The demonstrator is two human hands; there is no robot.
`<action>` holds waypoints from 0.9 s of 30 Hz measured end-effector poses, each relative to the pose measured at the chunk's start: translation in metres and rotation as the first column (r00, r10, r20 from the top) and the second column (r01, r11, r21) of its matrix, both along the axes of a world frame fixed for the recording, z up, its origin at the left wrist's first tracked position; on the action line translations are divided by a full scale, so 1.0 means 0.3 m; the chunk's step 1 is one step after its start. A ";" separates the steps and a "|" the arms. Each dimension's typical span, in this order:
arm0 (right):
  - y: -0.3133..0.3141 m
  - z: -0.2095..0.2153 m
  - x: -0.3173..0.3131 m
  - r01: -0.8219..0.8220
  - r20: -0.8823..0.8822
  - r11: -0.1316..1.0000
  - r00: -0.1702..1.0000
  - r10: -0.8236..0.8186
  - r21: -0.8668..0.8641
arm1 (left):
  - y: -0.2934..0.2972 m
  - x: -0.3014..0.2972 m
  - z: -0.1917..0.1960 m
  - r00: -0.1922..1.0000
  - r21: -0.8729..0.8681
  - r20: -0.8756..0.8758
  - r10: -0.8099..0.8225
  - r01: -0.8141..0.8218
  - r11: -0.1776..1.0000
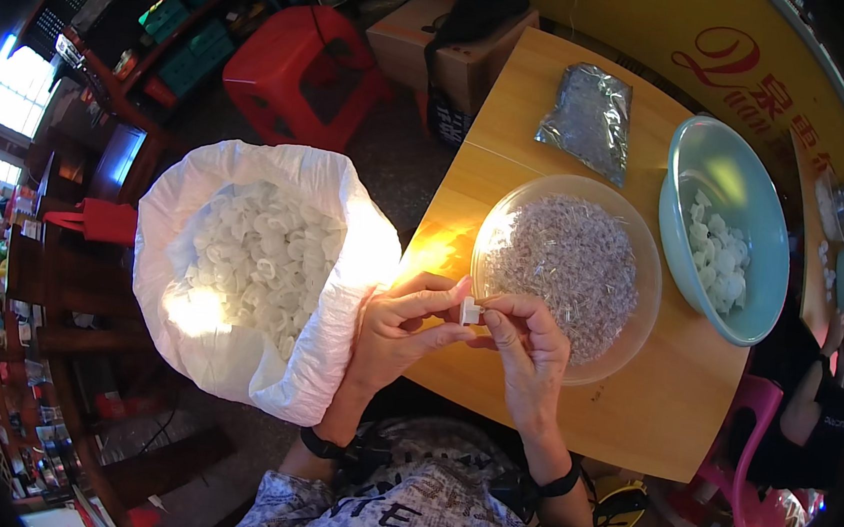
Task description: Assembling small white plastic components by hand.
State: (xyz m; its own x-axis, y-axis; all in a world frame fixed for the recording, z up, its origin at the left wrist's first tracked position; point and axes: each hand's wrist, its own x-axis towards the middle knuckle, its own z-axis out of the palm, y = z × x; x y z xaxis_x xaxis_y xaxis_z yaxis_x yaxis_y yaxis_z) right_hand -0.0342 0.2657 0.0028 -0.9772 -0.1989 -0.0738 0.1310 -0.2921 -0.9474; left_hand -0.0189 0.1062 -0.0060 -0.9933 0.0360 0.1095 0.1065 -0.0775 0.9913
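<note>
Between my two hands is a small white plastic part (469,312), held over the near left edge of the wooden table. My left hand (404,324) pinches it from the left with thumb and fingers. From the right, my right hand (527,345) closes thumb and forefinger at its other side; any tiny piece in that pinch is too small to make out. Just beyond my right hand stands a clear round bowl (640,335) full of tiny clear pieces (568,261). Beside my left hand, a white sack (306,379) gapes wide, filled with whitish plastic parts (268,250).
A light-blue basin (687,277) at the table's right holds white parts (716,251). Behind the bowl lies a silvery plastic bag (587,122). A red stool (294,67) and cardboard box (411,47) stand at the back. At right, another person's arm (805,397) shows near a pink chair (753,493).
</note>
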 end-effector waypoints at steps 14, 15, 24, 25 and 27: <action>0.063 0.035 0.019 0.049 0.016 0.998 0.999 -0.049 0.034 | 0.087 0.008 0.021 1.000 0.062 0.000 -0.007 0.007 0.998; 0.068 0.054 0.023 0.060 0.022 0.998 0.998 -0.060 0.017 | 0.101 0.009 0.040 1.000 0.068 -0.009 -0.008 0.008 0.998; 0.473 0.249 -0.162 0.672 -0.664 0.538 0.704 -0.252 0.508 | -0.158 0.222 0.287 0.928 -0.571 -0.269 0.258 -0.369 0.734; 0.554 0.225 -0.227 0.716 -0.692 0.375 0.686 -0.225 0.589 | -0.226 0.180 0.268 0.931 -0.678 -0.184 0.314 -0.351 0.645; 0.725 0.214 -0.310 0.661 -0.661 0.138 0.749 -0.055 0.737 | -0.368 0.171 0.233 0.898 -0.872 -0.113 0.425 -0.295 0.390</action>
State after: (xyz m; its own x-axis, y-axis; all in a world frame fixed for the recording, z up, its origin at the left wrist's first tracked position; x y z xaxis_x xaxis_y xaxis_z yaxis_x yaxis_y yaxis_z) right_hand -0.1272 0.4832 0.0669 -0.8667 0.0990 0.4888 -0.1431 0.8895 -0.4340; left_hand 0.0325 -0.0040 0.0639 -0.9385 -0.3185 0.1332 -0.2050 0.8247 0.5272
